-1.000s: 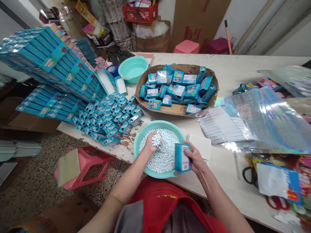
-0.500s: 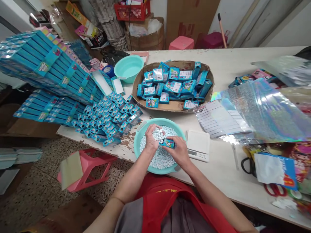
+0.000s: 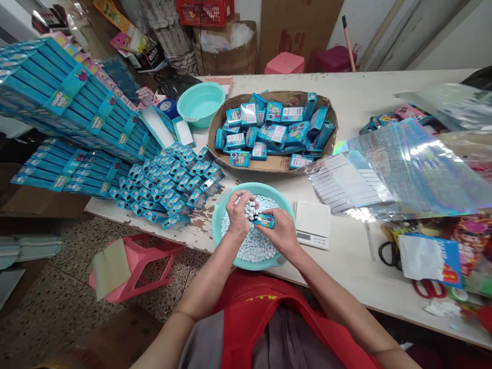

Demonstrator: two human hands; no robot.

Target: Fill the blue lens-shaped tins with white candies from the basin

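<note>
Over a turquoise basin heaped with small white candies, my two hands meet. My left hand is cupped around a handful of the white candies, its fingers curled. Between the thumb and fingers of my right hand is a small blue candy box, lying on its side with its end against the candies in my left palm. The box's opening is partly hidden by the candies and fingers.
A cut cardboard carton of blue boxes stands behind the basin. Upright open boxes crowd the left, beside tall box stacks. A white scale sits right, with holographic sheets and scissors beyond.
The candies in my left hand look fewer and lower, close against the box end. My left fingers have curled in more. The whole view has shifted slightly.
</note>
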